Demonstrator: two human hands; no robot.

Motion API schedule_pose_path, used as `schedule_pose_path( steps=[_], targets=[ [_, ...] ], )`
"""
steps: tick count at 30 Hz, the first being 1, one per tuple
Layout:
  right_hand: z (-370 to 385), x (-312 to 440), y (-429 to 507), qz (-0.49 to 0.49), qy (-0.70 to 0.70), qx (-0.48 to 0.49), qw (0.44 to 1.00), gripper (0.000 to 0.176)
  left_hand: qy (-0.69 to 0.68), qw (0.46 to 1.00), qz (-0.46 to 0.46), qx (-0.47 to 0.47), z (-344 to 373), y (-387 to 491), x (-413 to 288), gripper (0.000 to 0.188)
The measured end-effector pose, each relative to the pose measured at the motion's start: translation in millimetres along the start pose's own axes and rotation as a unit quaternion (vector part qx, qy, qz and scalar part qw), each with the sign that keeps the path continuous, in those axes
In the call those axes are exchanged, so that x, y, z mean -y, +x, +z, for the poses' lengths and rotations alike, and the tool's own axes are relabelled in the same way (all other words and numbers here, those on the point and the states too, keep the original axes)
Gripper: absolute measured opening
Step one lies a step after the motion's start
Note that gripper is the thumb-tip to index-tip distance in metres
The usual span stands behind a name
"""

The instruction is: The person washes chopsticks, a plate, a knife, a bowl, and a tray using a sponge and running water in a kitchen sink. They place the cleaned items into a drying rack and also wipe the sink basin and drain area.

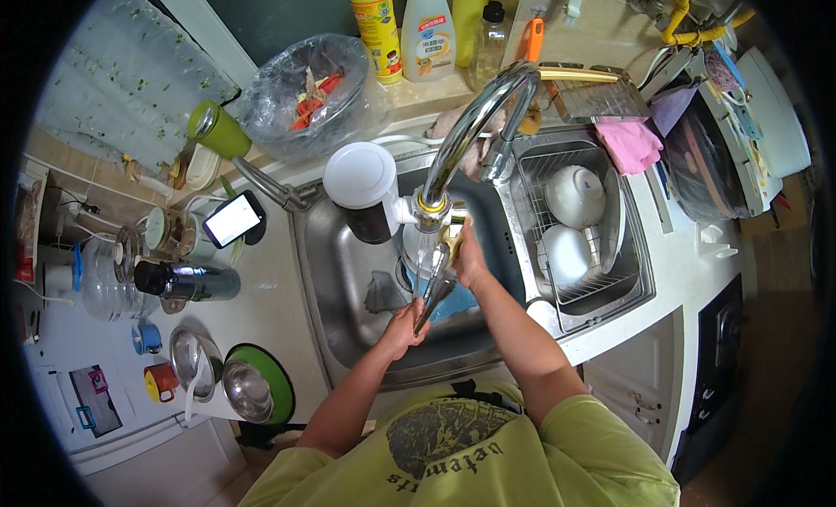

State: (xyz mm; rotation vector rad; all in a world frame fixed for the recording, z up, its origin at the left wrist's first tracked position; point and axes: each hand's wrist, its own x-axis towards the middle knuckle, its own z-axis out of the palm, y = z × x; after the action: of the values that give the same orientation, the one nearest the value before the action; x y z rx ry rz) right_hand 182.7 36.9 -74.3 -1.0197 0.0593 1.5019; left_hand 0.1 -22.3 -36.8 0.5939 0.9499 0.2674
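My left hand grips the handle end of shiny metal utensils, probably spoons, tilted up beneath the faucet. Clear water appears to run down over them. On the other side of the faucet head, my right hand is raised beside the utensils, its fingertips close to a yellowish part below the spout. Whether those fingers hold anything is hidden. A white-capped water filter is fixed to the faucet. Under my hands, the steel sink contains a grey cloth and something blue.
Right of the sink, a wire dish rack holds white bowls and a plate. Behind stand a plastic-lined basin with food scraps and detergent bottles. On the left counter are a phone, a flask and metal bowls.
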Motion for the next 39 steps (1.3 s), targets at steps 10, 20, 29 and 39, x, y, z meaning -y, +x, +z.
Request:
schedule_pose_path(
  steps=[10, 20, 29, 39],
  targets=[
    [-1.1, -17.1, 8.3, 0.064, -0.063, 0.096, 0.991, 0.017, -0.022, 0.996, -0.052, 0.073, -8.7, 0.5, -4.5, 0.039],
    [-18.7, -32.2, -2.5, 0.110, 0.055, 0.137, 0.983, 0.044, 0.019, 0.999, 0.023, -0.026, -8.9, 27.4, -25.1, 0.031],
    [-2.5, -29.2, 0.7, 0.097, 0.090, 0.217, 0.967, 0.046, -0.124, 0.980, -0.037, 0.154, -8.8, 48.3, -39.7, 0.034],
    [8.4, -42.3, -5.8, 0.075, -0.061, 0.137, 0.986, 0.032, -0.183, 0.966, -0.033, 0.180, -17.4, 44.9, -42.4, 0.032]
  ],
)
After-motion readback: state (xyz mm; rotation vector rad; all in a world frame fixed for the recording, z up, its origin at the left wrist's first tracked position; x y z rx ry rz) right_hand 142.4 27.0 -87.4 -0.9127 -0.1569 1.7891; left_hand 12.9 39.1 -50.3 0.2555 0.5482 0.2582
